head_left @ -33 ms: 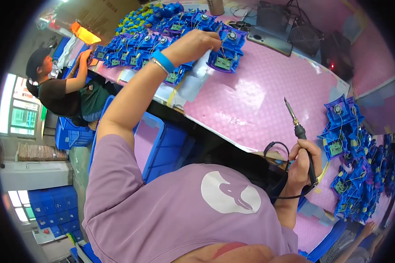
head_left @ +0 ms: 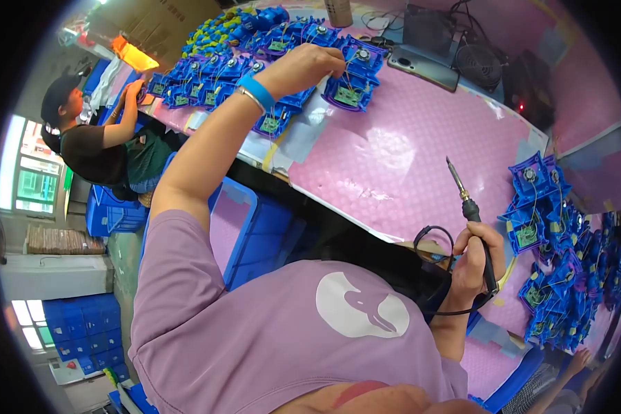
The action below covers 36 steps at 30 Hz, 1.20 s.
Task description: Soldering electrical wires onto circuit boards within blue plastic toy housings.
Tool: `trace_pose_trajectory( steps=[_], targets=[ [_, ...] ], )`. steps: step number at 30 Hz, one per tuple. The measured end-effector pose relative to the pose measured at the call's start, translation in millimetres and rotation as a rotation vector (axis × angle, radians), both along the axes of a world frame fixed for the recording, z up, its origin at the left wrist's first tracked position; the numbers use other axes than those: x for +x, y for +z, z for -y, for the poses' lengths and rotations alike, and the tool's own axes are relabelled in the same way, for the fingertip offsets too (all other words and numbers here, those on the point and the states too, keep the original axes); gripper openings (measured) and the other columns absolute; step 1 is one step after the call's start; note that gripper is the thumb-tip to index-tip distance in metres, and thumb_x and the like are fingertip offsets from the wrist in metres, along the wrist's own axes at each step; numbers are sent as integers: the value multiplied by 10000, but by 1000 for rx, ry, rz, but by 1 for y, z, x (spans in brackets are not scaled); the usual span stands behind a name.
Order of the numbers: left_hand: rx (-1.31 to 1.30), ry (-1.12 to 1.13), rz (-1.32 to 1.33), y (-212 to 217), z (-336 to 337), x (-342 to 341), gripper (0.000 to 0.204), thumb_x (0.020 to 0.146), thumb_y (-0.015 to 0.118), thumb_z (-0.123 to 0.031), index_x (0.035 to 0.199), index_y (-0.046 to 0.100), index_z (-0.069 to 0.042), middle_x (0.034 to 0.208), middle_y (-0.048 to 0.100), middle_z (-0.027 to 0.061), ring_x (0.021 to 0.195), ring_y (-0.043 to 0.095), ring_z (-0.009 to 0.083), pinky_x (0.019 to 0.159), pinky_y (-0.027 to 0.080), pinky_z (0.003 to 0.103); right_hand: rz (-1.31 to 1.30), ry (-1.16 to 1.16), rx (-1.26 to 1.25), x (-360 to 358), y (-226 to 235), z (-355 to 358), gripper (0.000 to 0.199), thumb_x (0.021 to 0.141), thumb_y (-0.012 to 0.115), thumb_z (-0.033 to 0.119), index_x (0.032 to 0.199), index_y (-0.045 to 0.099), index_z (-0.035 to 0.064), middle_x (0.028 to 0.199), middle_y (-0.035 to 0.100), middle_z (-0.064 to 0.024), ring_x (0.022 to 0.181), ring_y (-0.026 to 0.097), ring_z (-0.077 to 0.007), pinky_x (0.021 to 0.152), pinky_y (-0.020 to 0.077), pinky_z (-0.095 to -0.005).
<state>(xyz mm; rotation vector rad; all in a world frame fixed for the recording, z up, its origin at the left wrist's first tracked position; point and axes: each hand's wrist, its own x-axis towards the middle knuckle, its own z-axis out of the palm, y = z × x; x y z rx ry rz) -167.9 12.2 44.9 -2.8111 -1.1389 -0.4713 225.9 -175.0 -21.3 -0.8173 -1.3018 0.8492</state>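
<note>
Stretched out to the far edge of the table, my left hand (head_left: 316,63) has its fingers closed at the left edge of a blue plastic housing (head_left: 363,72). A round silver speaker and a green circuit board (head_left: 348,94) joined by thin wires show in this housing. The fingertips are partly hidden. My right hand (head_left: 477,257) is wrapped round the dark handle of a soldering iron (head_left: 470,207). Its bare metal tip points up and away over the pink table mat (head_left: 386,172), apart from any housing.
Rows of similar blue housings (head_left: 214,72) fill the back left, and more are stacked (head_left: 559,276) at the right. A phone (head_left: 423,67) lies at the back near a fan (head_left: 479,63). The iron's black cord (head_left: 435,228) loops near my right hand. A co-worker (head_left: 90,131) sits at the left.
My left hand and the blue housing have shifted very slightly up and to the left together. The soldering iron has hardly moved.
</note>
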Motion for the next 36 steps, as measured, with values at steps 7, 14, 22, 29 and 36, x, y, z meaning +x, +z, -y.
trace_pose_trajectory(
  steps=[7, 14, 22, 29, 36],
  targets=[
    [21, 60, -246, 3, -53, -36, 133, 746, 591, 95, 825, 634, -3, 1026, 713, 109, 888, 692, 350, 747, 554, 415, 35, 2, -13, -5, 7, 3, 225, 877, 568, 68, 1033, 677, -52, 672, 608, -94, 583, 566, -140, 565, 450, -272],
    [143, 72, 402, -5, 79, 67, 108, 842, 646, 26, 875, 701, -61, 866, 694, 109, 776, 673, 300, 653, 536, 369, 67, 1, 42, 4, -1, 7, 223, 890, 536, 31, 1038, 655, -88, 755, 589, -108, 616, 538, -143, 571, 422, -260],
    [-366, 51, 827, -54, 195, 159, 203, 724, 776, 101, 815, 726, -73, 759, 632, 45, 587, 556, 114, 507, 397, 245, 390, -217, 292, -4, 3, -7, 168, 901, 578, -46, 1033, 682, -43, 755, 636, -91, 619, 591, -133, 579, 470, -269],
    [-104, -353, 532, -36, 120, 239, 372, 744, 718, 93, 1065, 717, -95, 1056, 671, 117, 763, 696, 290, 614, 561, 364, 532, -561, 418, 42, 1, -1, 167, 904, 605, -17, 1057, 672, -21, 794, 676, -144, 662, 651, -225, 594, 498, -319],
    [-334, -361, 602, -65, 75, 319, 542, 762, 769, -15, 1269, 644, -158, 1374, 581, 215, 1032, 681, 424, 855, 593, 448, 782, -651, 350, 87, -3, -2, 444, 796, 694, 15, 1234, 630, 55, 1296, 656, -224, 1359, 480, -451, 1133, 370, -510]
  ],
)
